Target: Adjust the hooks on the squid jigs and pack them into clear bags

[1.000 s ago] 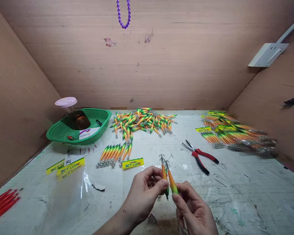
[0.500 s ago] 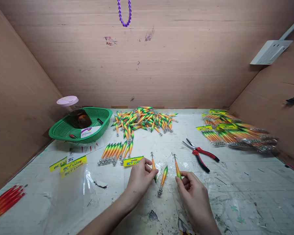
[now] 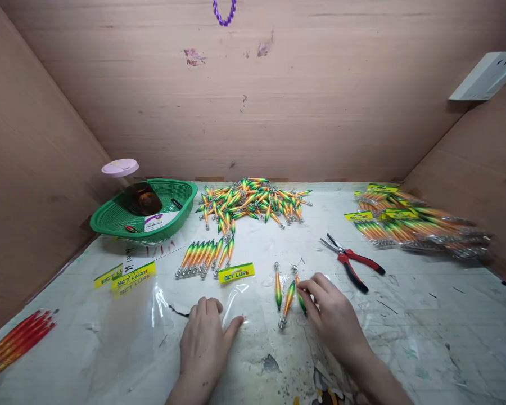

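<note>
Three orange-and-green lures (image 3: 287, 292) lie side by side on the white worktop in front of me. My right hand (image 3: 329, 316) rests at their right edge, its fingertips pinched on the rightmost lure. My left hand (image 3: 206, 343) lies palm down on a clear plastic bag (image 3: 231, 298) with a yellow BCT LURE header card (image 3: 236, 273), fingers curled, thumb stretched out. A neat row of lures (image 3: 205, 257) lies just behind that card.
A heap of loose lures (image 3: 253, 201) sits at the back centre. Red-handled pliers (image 3: 352, 261) lie to the right, bagged lures (image 3: 413, 225) beyond them. A green basket (image 3: 109, 216) stands back left, more yellow-headed bags (image 3: 124, 277) and red lures (image 3: 14, 340) on the left.
Both hands came down from holding lures in the air; the lures now lie on the worktop. My left hand let go and moved left onto the clear bag.
</note>
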`<state>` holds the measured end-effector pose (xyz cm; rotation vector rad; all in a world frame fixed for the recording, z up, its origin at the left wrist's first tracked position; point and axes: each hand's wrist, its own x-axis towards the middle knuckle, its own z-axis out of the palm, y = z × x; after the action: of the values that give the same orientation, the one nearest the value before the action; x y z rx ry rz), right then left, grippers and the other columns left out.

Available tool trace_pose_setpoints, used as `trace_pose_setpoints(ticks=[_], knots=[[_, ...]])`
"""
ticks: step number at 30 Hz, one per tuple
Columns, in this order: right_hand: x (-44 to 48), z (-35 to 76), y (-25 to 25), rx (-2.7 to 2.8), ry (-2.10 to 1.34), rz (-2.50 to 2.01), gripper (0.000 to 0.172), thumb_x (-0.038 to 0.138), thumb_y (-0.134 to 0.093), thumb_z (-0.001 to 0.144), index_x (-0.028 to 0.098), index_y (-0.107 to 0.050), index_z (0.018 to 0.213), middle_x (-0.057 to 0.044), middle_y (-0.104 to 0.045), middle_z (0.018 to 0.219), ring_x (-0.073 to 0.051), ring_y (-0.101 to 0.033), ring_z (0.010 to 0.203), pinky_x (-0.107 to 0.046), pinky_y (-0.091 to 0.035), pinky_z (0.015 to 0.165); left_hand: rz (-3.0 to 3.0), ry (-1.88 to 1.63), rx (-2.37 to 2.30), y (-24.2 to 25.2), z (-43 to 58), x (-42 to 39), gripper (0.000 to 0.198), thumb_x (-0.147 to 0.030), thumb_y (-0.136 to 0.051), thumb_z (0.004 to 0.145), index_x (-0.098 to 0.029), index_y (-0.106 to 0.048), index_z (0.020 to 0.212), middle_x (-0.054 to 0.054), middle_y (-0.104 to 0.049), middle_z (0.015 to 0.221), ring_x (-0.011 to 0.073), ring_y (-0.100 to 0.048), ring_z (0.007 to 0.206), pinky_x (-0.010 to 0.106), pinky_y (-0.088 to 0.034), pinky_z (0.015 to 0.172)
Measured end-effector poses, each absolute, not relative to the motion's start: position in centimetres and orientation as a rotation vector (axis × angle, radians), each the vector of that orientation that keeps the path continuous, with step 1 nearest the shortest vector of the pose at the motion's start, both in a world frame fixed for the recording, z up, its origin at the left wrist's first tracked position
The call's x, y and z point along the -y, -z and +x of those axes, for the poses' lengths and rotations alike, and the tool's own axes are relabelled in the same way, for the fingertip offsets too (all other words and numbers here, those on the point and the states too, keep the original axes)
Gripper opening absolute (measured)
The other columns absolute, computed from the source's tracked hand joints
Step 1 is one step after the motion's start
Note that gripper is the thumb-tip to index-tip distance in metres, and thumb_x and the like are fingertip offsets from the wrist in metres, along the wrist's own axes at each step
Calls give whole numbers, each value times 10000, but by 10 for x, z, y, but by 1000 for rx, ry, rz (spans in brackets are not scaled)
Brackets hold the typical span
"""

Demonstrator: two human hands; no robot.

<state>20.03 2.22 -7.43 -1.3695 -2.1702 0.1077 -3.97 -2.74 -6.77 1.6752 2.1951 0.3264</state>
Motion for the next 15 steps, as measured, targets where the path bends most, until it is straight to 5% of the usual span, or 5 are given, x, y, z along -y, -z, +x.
trace_pose_setpoints(ticks=[4, 9, 15], knots=[[-63, 200, 67, 2503, -30, -1120, 350, -20, -420, 826, 196, -678, 922, -100, -645, 918, -220, -551, 855, -315, -458, 690, 1365, -703, -1901, 78, -45, 32, 223, -382, -523, 833, -215, -473, 694, 58, -626, 768, 249, -625, 763, 352, -465, 685], [-103, 191, 66, 2783, -28, -854, 445, -31, -503, 780, 232, -652, 1107, -92, -645, 1160, -237, -519, 999, -355, -455, 788, 468, -1265, -1420, 57, -52, 26, 303, -183, -712, 734, -194, -511, 960, 47, -709, 876, 189, -701, 754, 309, -566, 702], [-112, 181, 67, 2821, -99, -871, 164, 118, -536, 868, 185, -654, 776, -75, -663, 836, -207, -561, 843, -311, -467, 712, 13, -1419, -1204, 36, -56, 4, 223, 6, -594, 813, -148, -602, 975, 32, -711, 805, 129, -712, 686, 234, -602, 641]])
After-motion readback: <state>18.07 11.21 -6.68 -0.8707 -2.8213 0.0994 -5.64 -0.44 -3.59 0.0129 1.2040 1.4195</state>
